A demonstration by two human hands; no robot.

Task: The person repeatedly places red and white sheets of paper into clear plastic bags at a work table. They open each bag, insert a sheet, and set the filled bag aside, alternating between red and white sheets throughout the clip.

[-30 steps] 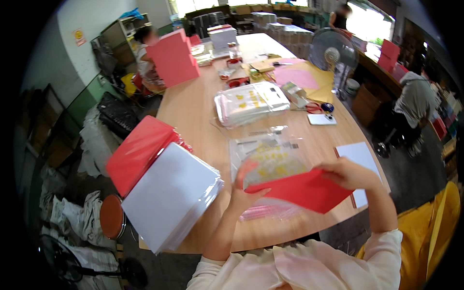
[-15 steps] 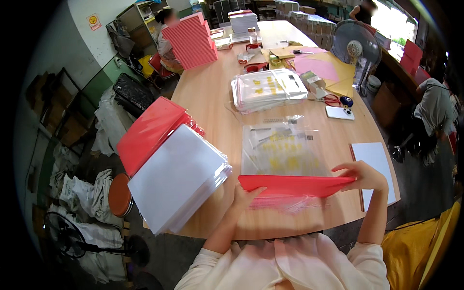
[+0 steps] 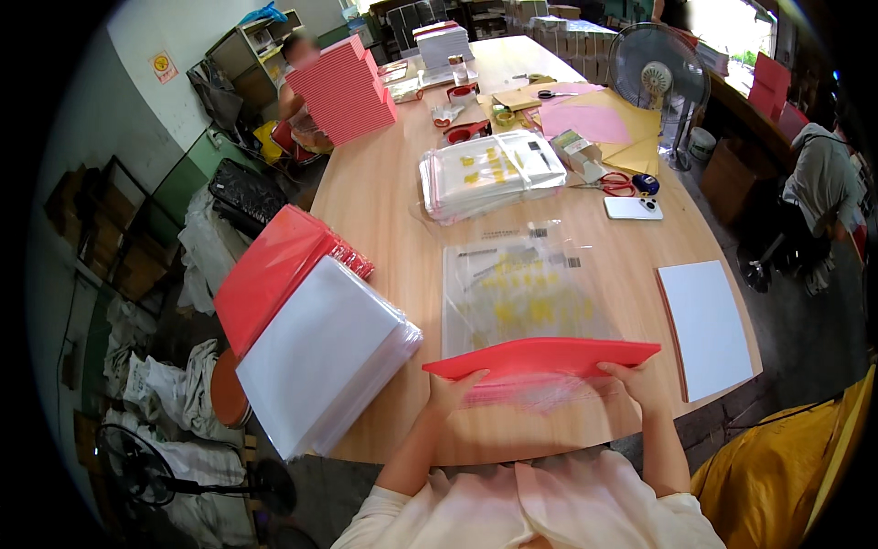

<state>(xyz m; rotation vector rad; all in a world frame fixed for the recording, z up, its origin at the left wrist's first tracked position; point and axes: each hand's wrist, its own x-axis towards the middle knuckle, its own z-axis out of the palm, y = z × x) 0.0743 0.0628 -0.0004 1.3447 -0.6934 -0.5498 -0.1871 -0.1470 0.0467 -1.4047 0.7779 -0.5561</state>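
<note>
Both hands hold a flat, thin red booklet (image 3: 540,355), tilted up along its long side. My left hand (image 3: 453,392) grips its left end, thumb on the near face; my right hand (image 3: 638,382) grips the right end the same way. The fingers behind it are hidden. Under and beyond the booklet lies a pile of clear plastic bags (image 3: 521,284) with yellow print, its near edge crumpled below the booklet. To the left stand a white-topped stack in clear film (image 3: 320,343) and a stack of red wrapped pieces (image 3: 274,270). A white-topped booklet (image 3: 702,329) lies right of my right hand.
Beyond the bags sit a bundle of filled clear bags (image 3: 494,174), red-handled scissors (image 3: 617,185), a tape measure (image 3: 646,185) and a white phone (image 3: 633,209). Farther off are a tall red stack (image 3: 352,96), tape dispensers (image 3: 466,133) and a fan (image 3: 657,82). Other people sit nearby.
My right hand has moved in from beyond the booklet's right end and now grips it with the thumb in front. The booklet has shifted slightly left and down in the picture.
</note>
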